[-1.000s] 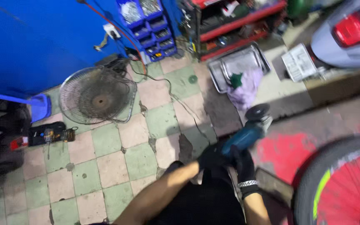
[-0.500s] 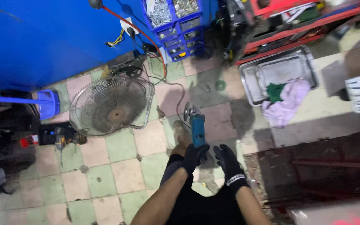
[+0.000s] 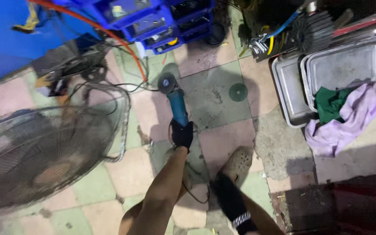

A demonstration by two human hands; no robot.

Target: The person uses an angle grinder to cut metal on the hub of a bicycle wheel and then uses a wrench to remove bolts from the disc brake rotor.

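My left hand [image 3: 182,134], in a black glove, grips the rear of a blue angle grinder [image 3: 176,102] held out low over the tiled floor. The grinder's round disc end [image 3: 167,82] points away from me, toward the blue bins. My right hand [image 3: 228,198], also in a black glove with a striped cuff, hangs free near my knee and holds nothing; its fingers are blurred. A tan clog shoe [image 3: 238,162] on my foot shows beside it. A loose round disc [image 3: 238,92] lies flat on a grey tile to the right of the grinder.
A wire-guarded floor fan [image 3: 44,148] lies at the left. Blue storage bins [image 3: 153,21] stand at the back with black cables and an orange hose [image 3: 122,43]. Metal trays [image 3: 327,74] at the right hold green and lilac rags [image 3: 349,115].
The view has swung and closed in on the floor. My right hand has let go of the grinder and dropped back. The left hand alone now holds it out toward the bins.
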